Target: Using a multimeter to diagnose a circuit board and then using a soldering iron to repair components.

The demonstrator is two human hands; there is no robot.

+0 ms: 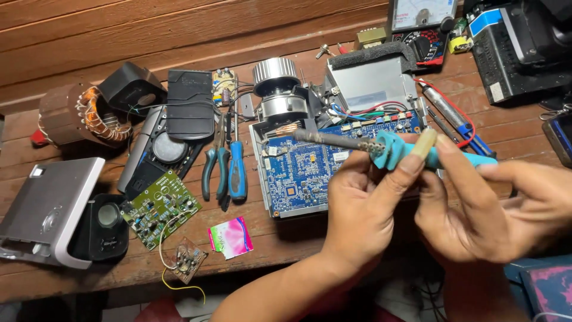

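Both hands, left hand (363, 209) and right hand (476, 209), pinch a teal-handled soldering iron (387, 148) above the glossy blue circuit board (304, 173).

Single head view, looking steeply down, close over wooden workbench (71, 36)

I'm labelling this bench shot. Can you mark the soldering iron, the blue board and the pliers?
soldering iron (393, 149), head view, on its teal collar.
blue board (301, 173), head view, on the board's middle.
pliers (214, 167), head view, on the teal handles.

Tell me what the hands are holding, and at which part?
Both hands, left hand and right hand, hold a soldering iron by its turquoise handle.
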